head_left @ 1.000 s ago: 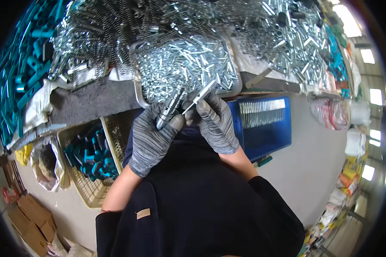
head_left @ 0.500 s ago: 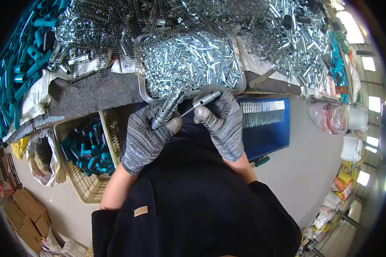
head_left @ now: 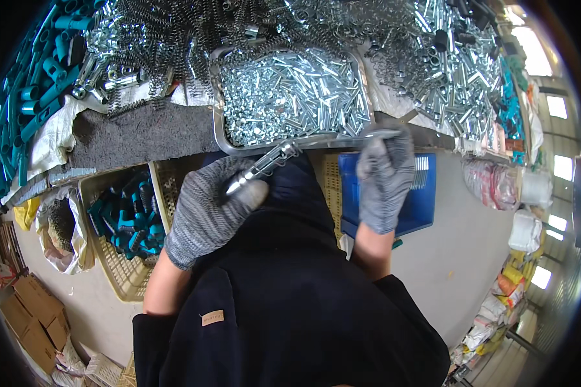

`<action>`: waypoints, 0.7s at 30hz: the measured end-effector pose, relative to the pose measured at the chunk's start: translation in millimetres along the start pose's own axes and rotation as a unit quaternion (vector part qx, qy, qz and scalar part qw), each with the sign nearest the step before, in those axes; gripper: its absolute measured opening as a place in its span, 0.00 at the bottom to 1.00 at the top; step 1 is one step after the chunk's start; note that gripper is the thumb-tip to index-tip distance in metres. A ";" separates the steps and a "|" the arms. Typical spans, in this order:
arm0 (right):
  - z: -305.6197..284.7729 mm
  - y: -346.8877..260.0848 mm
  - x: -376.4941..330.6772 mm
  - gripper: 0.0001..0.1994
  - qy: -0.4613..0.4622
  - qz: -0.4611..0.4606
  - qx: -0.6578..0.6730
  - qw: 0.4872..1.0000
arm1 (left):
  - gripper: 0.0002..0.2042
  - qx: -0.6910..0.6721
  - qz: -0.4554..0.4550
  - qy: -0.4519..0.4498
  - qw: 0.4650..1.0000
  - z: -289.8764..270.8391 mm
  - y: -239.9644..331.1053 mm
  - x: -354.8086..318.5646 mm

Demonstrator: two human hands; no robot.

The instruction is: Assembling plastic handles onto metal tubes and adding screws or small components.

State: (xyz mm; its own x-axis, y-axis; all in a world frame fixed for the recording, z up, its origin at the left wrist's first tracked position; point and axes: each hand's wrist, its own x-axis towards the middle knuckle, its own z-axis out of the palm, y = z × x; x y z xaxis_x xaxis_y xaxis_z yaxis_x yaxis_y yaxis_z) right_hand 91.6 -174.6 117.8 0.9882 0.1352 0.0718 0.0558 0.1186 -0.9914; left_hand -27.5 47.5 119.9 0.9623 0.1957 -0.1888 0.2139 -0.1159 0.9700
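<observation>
My left hand (head_left: pixel 210 209), in a grey knitted glove, is closed around a shiny metal tube with a spring (head_left: pixel 263 169). The tube slants up and away, its far end just short of the metal tray (head_left: pixel 223 138). My right hand (head_left: pixel 387 177), gloved alike, is apart from it, beyond the tray's near right corner. Its fingers are closed on a slim silver metal rod (head_left: pixel 386 134), smeared by motion; its exact kind is unclear. Small nuts (head_left: pixel 248 106) and metal pins (head_left: pixel 326 90) fill the tray.
Dark springs (head_left: pixel 168 45) and silver tubes (head_left: pixel 455 77) are heaped behind the tray, teal tubes (head_left: pixel 42 90) at far left. Below the bench edge stand a beige crate (head_left: pixel 119 274) of teal parts and a blue bin (head_left: pixel 394 219) with silver rods. Cardboard boxes (head_left: pixel 39 309) lie lower left.
My right hand has moved right, away from the tube, with the silver rod. My left hand has shifted slightly left and nearer me, still holding the tube, which now lies at a flatter slant.
</observation>
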 end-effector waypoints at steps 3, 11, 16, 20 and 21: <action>-13.1 -6.7 6.4 0.14 0.032 -0.033 -0.006 0.999 | 0.13 0.014 -0.019 -0.007 1.000 -9.9 2.7 -2.6; 29.5 -2.4 -13.9 0.15 -0.093 0.074 0.070 0.990 | 0.10 0.095 -0.009 -0.039 0.995 0.5 13.0 0.9; 27.8 -4.1 -3.8 0.15 -0.112 0.083 0.055 0.989 | 0.12 0.044 0.019 0.006 0.999 1.8 -0.1 1.6; 28.9 -3.6 -1.6 0.15 -0.140 0.133 0.091 0.977 | 0.12 -0.011 -0.013 0.008 1.000 0.2 -4.1 1.6; 31.0 -2.9 -2.6 0.14 -0.148 0.143 0.073 0.976 | 0.12 -0.011 -0.014 0.009 1.000 0.4 -1.5 2.0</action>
State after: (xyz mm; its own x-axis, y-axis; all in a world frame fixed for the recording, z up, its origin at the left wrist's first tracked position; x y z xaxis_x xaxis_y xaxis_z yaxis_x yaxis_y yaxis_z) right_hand 84.4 -144.7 123.9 0.8747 0.4591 -0.1550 -0.2576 0.1697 -0.9512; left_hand -25.8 47.7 118.0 0.9528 0.2161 -0.2133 0.2366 -0.0880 0.9676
